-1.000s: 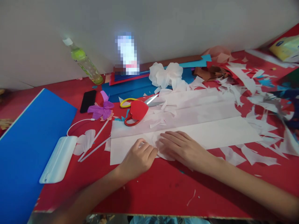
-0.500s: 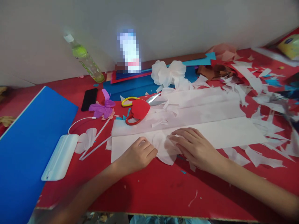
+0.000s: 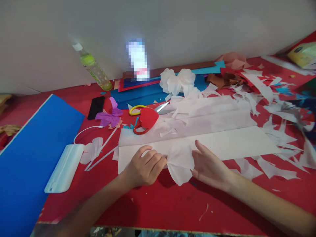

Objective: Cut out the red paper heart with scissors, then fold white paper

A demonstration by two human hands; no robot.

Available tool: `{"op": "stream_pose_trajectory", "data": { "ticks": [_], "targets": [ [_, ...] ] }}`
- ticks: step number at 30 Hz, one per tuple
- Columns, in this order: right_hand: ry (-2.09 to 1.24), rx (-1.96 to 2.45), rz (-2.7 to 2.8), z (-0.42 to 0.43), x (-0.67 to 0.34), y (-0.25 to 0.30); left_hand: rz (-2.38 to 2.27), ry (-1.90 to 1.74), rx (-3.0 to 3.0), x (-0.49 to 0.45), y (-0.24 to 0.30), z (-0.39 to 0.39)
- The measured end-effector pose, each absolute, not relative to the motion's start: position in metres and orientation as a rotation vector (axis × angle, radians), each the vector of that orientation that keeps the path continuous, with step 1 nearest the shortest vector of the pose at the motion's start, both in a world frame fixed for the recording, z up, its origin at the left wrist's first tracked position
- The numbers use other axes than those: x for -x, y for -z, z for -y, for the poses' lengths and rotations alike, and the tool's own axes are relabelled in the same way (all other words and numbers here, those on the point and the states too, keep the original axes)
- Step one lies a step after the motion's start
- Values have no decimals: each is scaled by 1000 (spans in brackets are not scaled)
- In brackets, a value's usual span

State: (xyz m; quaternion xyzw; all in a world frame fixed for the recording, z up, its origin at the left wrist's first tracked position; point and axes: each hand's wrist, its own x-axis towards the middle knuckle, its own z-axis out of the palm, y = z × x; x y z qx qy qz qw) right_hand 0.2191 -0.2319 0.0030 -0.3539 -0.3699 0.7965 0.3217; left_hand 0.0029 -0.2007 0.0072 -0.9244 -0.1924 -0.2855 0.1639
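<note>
A white paper flower (image 3: 181,163) with thin petals is pinched at its base by my left hand (image 3: 149,164), whose fingers are curled. My right hand (image 3: 209,164) is turned with the thumb up and fingers stretched, its palm side against the flower's right edge; the fingertips are partly hidden behind the petals. Below and beyond the hands lie white paper sheets (image 3: 237,141). Scissors (image 3: 142,126) with a yellow and a red handle rest on the sheets' left part, a red heart-shaped piece (image 3: 149,118) over their middle.
A blue board (image 3: 29,158), a white power bank (image 3: 64,168) with a cable and a black phone (image 3: 96,108) lie left. Behind are a purple flower (image 3: 110,115), a bottle (image 3: 96,72), a lit blurred screen (image 3: 138,61) and white flowers (image 3: 177,81). Paper scraps (image 3: 283,135) spread right.
My right hand has turned from palm down to thumb up and opened beside the petals. The white flower has tilted up and shows more of its face; my left hand keeps its pinch.
</note>
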Motion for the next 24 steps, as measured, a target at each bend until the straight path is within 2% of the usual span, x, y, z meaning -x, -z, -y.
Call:
{"op": "stream_pose_trajectory", "data": {
  "ticks": [4, 13, 24],
  "targets": [
    [-2070, 898, 991, 232, -218, 2, 625, 678, 2701, -8, -8, 201],
    [-2173, 872, 576, 233, -215, -1, 767, 414, 2811, -13, -9, 199],
    [-2167, 849, 544, 233, -214, 5, 879, 360, 2802, -16, -10, 198]
  ]
}}
